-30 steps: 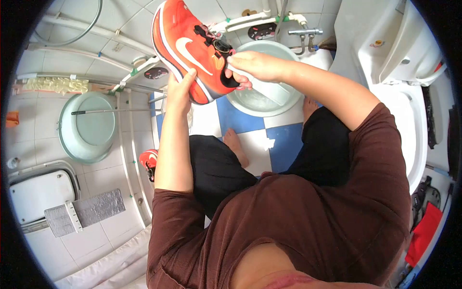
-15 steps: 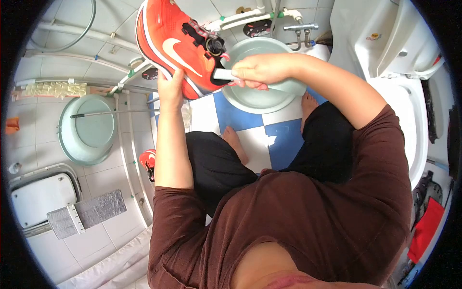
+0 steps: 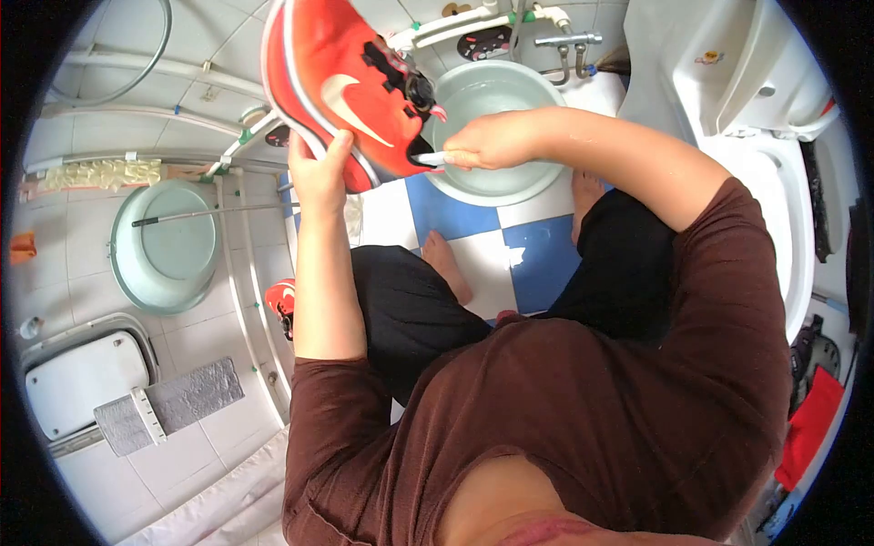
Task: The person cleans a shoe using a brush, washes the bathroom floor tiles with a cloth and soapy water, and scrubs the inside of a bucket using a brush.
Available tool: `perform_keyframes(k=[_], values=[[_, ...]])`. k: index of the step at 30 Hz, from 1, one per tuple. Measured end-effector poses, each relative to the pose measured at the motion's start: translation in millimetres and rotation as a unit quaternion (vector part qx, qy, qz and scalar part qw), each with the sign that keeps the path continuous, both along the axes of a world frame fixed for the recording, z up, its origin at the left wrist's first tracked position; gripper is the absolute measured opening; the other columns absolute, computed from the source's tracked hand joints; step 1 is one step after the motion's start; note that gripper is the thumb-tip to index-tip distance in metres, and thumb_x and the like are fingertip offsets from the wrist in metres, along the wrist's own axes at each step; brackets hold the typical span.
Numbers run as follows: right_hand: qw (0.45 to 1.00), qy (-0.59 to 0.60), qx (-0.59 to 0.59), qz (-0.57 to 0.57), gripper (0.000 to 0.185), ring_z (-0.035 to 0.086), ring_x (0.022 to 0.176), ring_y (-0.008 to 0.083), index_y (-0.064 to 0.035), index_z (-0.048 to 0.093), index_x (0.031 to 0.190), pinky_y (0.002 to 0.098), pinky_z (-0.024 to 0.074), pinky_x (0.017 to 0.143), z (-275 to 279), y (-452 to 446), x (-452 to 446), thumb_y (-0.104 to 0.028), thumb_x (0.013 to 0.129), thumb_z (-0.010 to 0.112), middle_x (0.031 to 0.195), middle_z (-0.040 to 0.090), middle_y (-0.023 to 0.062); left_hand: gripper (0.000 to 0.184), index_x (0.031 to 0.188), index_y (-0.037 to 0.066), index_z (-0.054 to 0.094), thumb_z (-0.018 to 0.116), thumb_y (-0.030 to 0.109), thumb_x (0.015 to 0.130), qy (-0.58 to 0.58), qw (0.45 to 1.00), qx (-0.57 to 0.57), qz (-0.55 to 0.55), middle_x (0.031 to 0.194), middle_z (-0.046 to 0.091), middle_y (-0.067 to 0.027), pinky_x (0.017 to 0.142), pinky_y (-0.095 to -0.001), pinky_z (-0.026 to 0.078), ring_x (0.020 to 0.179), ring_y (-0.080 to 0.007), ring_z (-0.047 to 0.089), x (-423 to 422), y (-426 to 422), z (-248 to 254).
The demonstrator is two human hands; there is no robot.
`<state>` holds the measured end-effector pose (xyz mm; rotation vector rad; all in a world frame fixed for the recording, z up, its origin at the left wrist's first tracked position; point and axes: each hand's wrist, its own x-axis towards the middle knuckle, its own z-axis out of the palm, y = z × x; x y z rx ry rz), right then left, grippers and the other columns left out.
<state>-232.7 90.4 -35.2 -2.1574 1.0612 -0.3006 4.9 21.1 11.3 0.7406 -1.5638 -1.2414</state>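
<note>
An orange-red sneaker [image 3: 350,86] with a white swoosh, white sole edge and black lacing is raised in front of me, toe up and heel down. My left hand [image 3: 317,173] is closed around its sole near the heel, thumb on the side. My right hand [image 3: 492,141] grips a flat white handle [image 3: 431,158] at the heel opening. The handle's far end is hidden inside the shoe, so its kind cannot be made out. A pale green basin [image 3: 499,187] with water stands on the floor behind my right hand.
A second orange-red sneaker [image 3: 284,302] is by my left elbow. Another green basin [image 3: 166,246] hangs at the left wall beside white pipes [image 3: 246,300]. A metal tap [image 3: 569,39] sits above the floor basin; a white washbasin [image 3: 792,218] is at my right.
The white handle has turned so less of its flat face shows, and my right hand has moved slightly. The sneaker has tilted a little and shifted slightly right.
</note>
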Motion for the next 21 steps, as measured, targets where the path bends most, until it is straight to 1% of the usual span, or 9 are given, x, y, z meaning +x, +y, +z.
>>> perform_keyframes(k=[1, 2, 4, 7, 10, 13, 16, 19, 21], values=[[0.995, 0.030, -0.096, 0.017, 0.040, 0.060, 0.067, 0.0317, -0.0072, 0.056, 0.092, 0.0444, 0.0476, 0.059, -7.1, -2.7, 1.9, -0.039, 0.094, 0.031, 0.076, 0.061, 0.0142, 0.049, 0.120, -0.002, 0.045, 0.064, 0.004, 0.075, -0.007, 1.000, -0.010, 0.002, 0.113, 0.055, -0.0099, 0.089, -0.0304, 0.042, 0.101, -0.0173, 0.054, -2.6, 4.2, 0.2], [0.993, 0.062, -0.097, -0.015, 0.040, 0.060, 0.071, 0.0337, -0.0082, 0.056, 0.093, 0.0462, 0.0476, 0.062, -13.9, -5.2, 1.7, -0.040, 0.094, 0.031, 0.078, 0.062, 0.0147, 0.047, 0.120, -0.002, 0.045, 0.064, 0.004, 0.077, -0.024, 1.000, -0.017, 0.006, 0.112, 0.055, -0.0101, 0.088, -0.0306, 0.043, 0.100, -0.0171, 0.055, -5.8, 6.8, 1.1], [0.984, 0.127, -0.097, -0.079, 0.040, 0.061, 0.078, 0.0376, -0.0103, 0.056, 0.096, 0.0497, 0.0477, 0.066, -14.0, -8.2, 5.0, -0.042, 0.094, 0.032, 0.084, 0.063, 0.0159, 0.047, 0.120, -0.002, 0.045, 0.065, 0.006, 0.078, 0.011, 0.999, 0.030, -0.004, 0.113, 0.055, -0.0102, 0.088, -0.0307, 0.043, 0.100, -0.0172, 0.055, -4.9, 3.6, -0.4], [0.973, 0.141, -0.135, -0.122, 0.037, 0.062, 0.078, 0.0360, -0.0133, 0.054, 0.098, 0.0484, 0.0487, 0.065, -9.9, -14.3, 4.3, -0.044, 0.093, 0.033, 0.080, 0.063, 0.0149, 0.045, 0.120, -0.002, 0.044, 0.063, 0.013, 0.082, 0.070, 0.993, 0.092, -0.030, 0.112, 0.055, -0.0117, 0.087, -0.0327, 0.045, 0.100, -0.0195, 0.056, -0.6, -3.8, -3.1], [0.965, 0.118, -0.185, -0.140, 0.037, 0.062, 0.075, 0.0358, -0.0138, 0.052, 0.100, 0.0486, 0.0486, 0.063, -19.4, -23.7, 5.2, -0.045, 0.093, 0.033, 0.079, 0.063, 0.0141, 0.050, 0.125, -0.001, 0.040, 0.061, 0.019, 0.084, 0.112, 0.983, 0.137, -0.054, 0.117, 0.053, -0.0133, 0.089, -0.0360, 0.046, 0.104, -0.0226, 0.055, 6.3, -7.9, -6.2], [0.958, 0.121, -0.203, -0.165, 0.029, 0.060, 0.073, 0.0358, -0.0149, 0.050, 0.099, 0.0489, 0.0464, 0.060, -20.2, -29.0, 6.6, -0.040, 0.093, 0.038, 0.077, 0.062, 0.0124, 0.053, 0.127, -0.001, 0.037, 0.060, 0.021, 0.086, 0.152, 0.971, 0.171, -0.076, 0.121, 0.050, -0.0151, 0.092, -0.0390, 0.045, 0.108, -0.0253, 0.054, 10.6, -10.0, -7.8], [0.950, 0.090, -0.249, -0.168, 0.028, 0.061, 0.071, 0.0367, -0.0146, 0.049, 0.095, 0.0498, 0.0474, 0.060, -27.8, -37.0, 3.8, -0.041, 0.093, 0.038, 0.075, 0.062, 0.0131, 0.054, 0.129, -0.001, 0.035, 0.058, 0.024, 0.087, 0.173, 0.960, 0.207, -0.072, 0.126, 0.047, -0.0169, 0.095, -0.0422, 0.043, 0.113, -0.0282, 0.051, 17.3, -13.1, -13.5], [0.947, 0.059, -0.242, -0.201, 0.027, 0.061, 0.070, 0.0367, -0.0144, 0.048, 0.092, 0.0498, 0.0468, 0.059, -26.5, -39.2, -2.1, -0.039, 0.092, 0.039, 0.074, 0.061, 0.0127, 0.055, 0.131, -0.001, 0.035, 0.056, 0.027, 0.088, 0.206, 0.938, 0.262, -0.097, 0.128, 0.046, -0.0163, 0.097, -0.0427, 0.041, 0.115, -0.0281, 0.049, 19.3, -12.5, -14.3], [0.937, 0.063, -0.274, -0.210, 0.027, 0.061, 0.070, 0.0365, -0.0141, 0.048, 0.092, 0.0496, 0.0467, 0.058, -28.4, -43.3, -6.4, -0.040, 0.092, 0.039, 0.075, 0.062, 0.0124, 0.055, 0.131, 0.000, 0.035, 0.056, 0.028, 0.088, 0.201, 0.937, 0.269, -0.095, 0.129, 0.046, -0.0158, 0.098, -0.0429, 0.040, 0.116, -0.0280, 0.048, 18.1, -10.8, -14.5]])
